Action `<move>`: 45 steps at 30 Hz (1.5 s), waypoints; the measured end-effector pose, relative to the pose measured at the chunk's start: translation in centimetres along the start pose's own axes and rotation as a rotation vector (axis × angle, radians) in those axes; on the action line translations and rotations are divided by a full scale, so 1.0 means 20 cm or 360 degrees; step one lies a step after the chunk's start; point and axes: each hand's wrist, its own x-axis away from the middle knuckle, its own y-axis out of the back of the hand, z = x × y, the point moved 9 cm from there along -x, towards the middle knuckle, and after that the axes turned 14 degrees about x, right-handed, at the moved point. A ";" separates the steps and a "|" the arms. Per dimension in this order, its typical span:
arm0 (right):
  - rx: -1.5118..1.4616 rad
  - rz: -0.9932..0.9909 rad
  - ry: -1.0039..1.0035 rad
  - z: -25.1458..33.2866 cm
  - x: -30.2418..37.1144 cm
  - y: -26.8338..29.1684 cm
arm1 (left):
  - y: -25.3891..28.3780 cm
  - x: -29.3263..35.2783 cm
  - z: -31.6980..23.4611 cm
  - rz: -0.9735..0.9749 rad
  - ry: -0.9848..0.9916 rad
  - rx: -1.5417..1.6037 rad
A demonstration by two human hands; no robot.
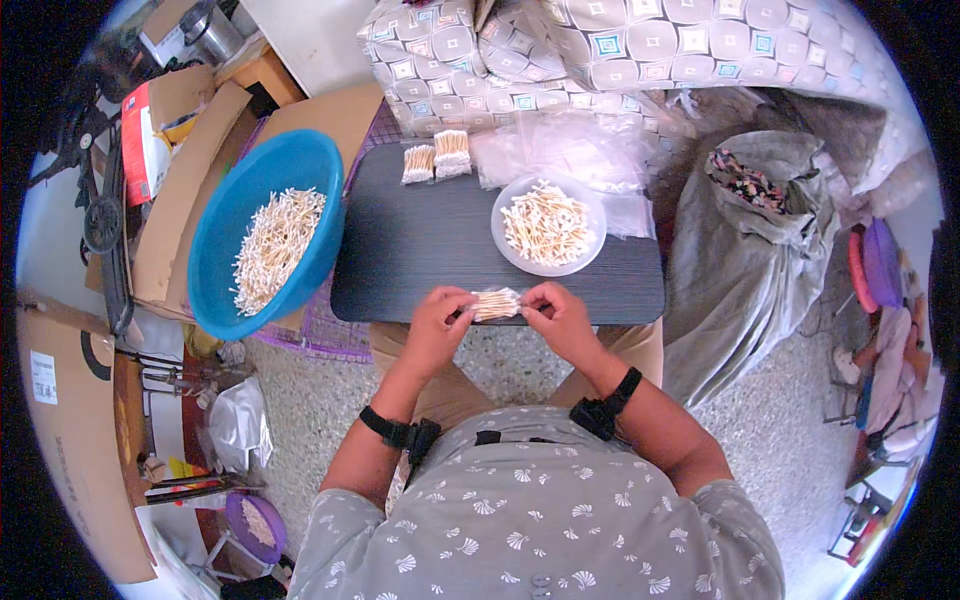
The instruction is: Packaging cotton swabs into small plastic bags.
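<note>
Grainy dark tabletop (420,235); left hand (438,320), right hand (562,322) pinching filmy swab packet (495,305).

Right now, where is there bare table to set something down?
The dark table is bare left of the white bowl, in front of the swab bundles, and at its right front corner. Crowded: back right, under clear bags, and front middle, around the held packet.

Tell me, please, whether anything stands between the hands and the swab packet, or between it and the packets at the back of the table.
Nothing visible does. The left hand and right hand hold the packet by its ends. Toward the back packets lies bare tabletop; the bowl stands right of that line.
</note>
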 end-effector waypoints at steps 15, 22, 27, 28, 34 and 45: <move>-0.0317 -0.0042 -0.0067 -0.07 -0.03 -0.02 | 0.10 -0.03 0.08 -0.0304 0.0047 0.0270; -0.0246 -0.0015 -0.0089 -0.09 -0.03 -0.03 | 0.10 -0.02 0.14 -0.0310 0.0155 0.0292; -0.0100 -0.0043 0.0105 -0.01 -0.02 0.00 | 0.14 -0.04 0.02 -0.0401 0.0095 0.0235; -0.0041 -0.0036 0.0131 0.00 -0.03 0.00 | 0.14 -0.05 0.02 -0.0399 0.0097 0.0234; 0.0051 -0.0030 0.0055 0.02 -0.05 -0.02 | 0.23 -0.06 0.18 -0.0533 0.0063 0.0179; 0.0147 0.0017 0.0082 0.02 -0.02 -0.02 | 0.40 -0.10 0.07 -0.0767 0.0055 -0.0183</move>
